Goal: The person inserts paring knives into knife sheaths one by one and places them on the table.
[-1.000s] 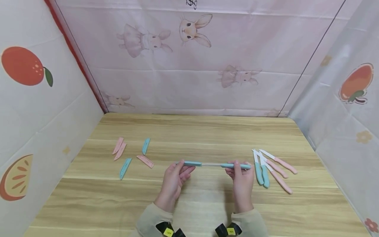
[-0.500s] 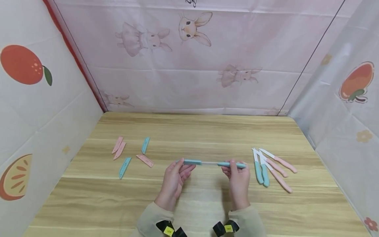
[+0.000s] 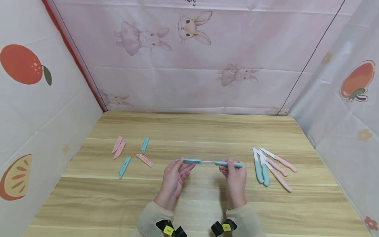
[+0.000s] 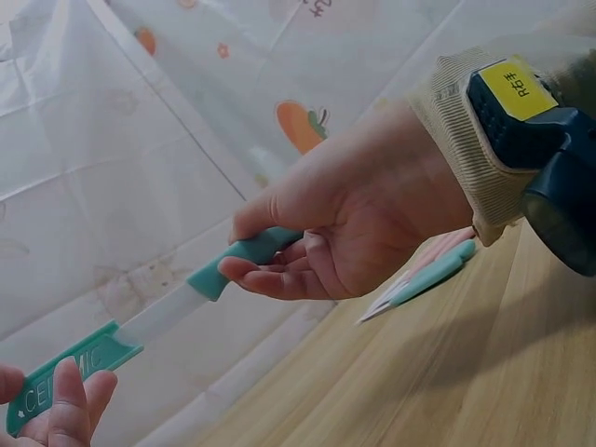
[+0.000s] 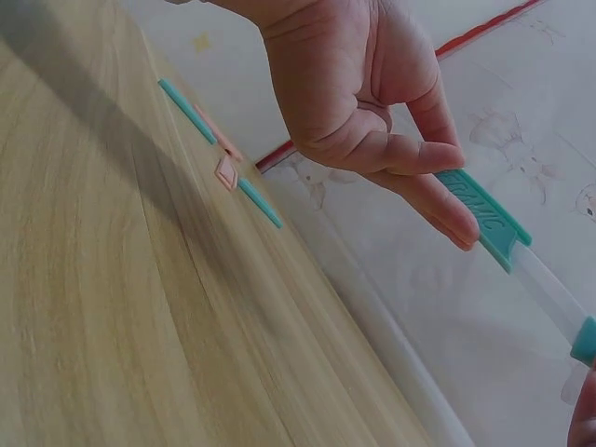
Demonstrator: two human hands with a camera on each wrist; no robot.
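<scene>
My left hand [image 3: 172,182] pinches a teal blade sheath [image 3: 191,161], raised above the table. Lettering shows on that sheath in both wrist views. My right hand [image 3: 236,184] grips the teal handle of a knife [image 3: 229,163] with a white blade. The blade [image 4: 166,315] lies partly inside the sheath, its tip hidden, while a length of it stays bare between sheath and handle. Knife and sheath form nearly one straight line in the head view.
Several loose sheaths, pink [image 3: 144,160] and teal [image 3: 124,167], lie on the left of the wooden table [image 3: 189,131]. To the right, several knives with teal [image 3: 258,172] and pink [image 3: 280,180] handles lie in a partly overlapping group. Printed cloth [image 3: 183,89] hangs around the table.
My right hand has moved left with the knife, so less of the blade shows outside the sheath. The left hand with the sheath has stayed almost still.
</scene>
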